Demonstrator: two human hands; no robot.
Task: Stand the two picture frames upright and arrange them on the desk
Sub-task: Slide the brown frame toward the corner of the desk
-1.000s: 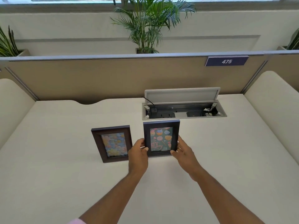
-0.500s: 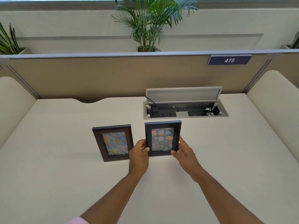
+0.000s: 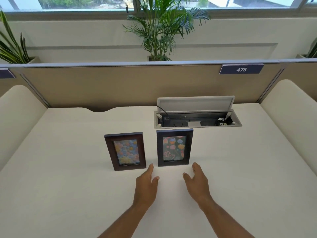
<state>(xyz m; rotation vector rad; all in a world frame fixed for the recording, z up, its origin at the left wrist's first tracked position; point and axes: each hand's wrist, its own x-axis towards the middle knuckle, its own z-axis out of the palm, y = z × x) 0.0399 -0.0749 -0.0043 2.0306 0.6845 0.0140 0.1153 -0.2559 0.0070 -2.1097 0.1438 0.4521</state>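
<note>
Standing upright side by side in the middle of the frame, the two frames face the camera: the brown frame (image 3: 125, 151) at centre left, the dark frame (image 3: 174, 147) just right of it, a clear strip of pale surface (image 3: 68, 194) between them. Each has its long axis vertical; the brown one is turned a little out of line with its neighbour. Both hands hover low just below them, empty, fingers spread loosely and touching neither. The left hand (image 3: 146, 185) sits under the gap, its fingertips (image 3: 151, 166) pointing up at the brown frame's lower right corner, so it is the nearer hand for squaring that frame. The right hand (image 3: 197, 183) lies below the dark frame's lower right corner. Both frames look stable, so only a small turn of the brown one seems left, if any.
</note>
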